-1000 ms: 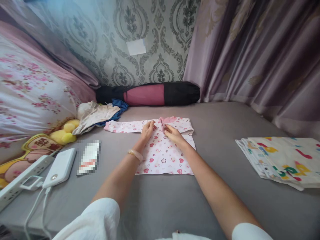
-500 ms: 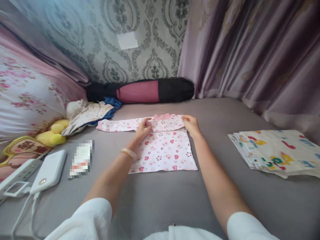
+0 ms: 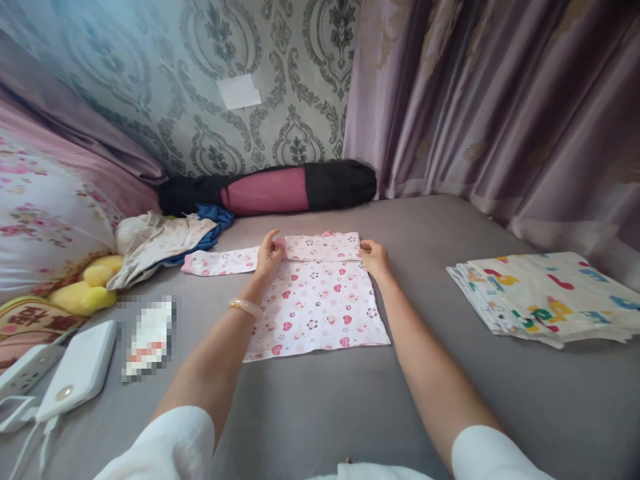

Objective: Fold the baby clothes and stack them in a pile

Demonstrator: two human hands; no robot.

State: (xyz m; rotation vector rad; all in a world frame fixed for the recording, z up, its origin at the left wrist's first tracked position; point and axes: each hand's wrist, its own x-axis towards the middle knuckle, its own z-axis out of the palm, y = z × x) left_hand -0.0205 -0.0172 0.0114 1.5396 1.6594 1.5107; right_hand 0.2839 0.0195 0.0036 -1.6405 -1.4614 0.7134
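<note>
On grey sheeting [image 3: 310, 403], we're pinching a white heart-print cloth shirt [image 3: 320, 307] with our right hand [image 3: 373, 259]: likely floppy, best edge-held; left hand [image 3: 270, 259], can't tell.

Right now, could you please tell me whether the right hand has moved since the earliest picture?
Yes: judged against the bag, the right hand has shifted right, and now is at the right edge of the shirt.

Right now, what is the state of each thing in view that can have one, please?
Shirt: spread flat, one sleeve folded across, the other stretched out
Left hand: at the folded sleeve's cuff, grip unclear
Right hand: at the shirt's folded edge, grip unclear
Bracelet: being worn
Fabric: folded in layers
Clothes: crumpled in a pile
Bag: lying lengthwise
Curtain: hanging in folds
White box: cable plugged in
</note>
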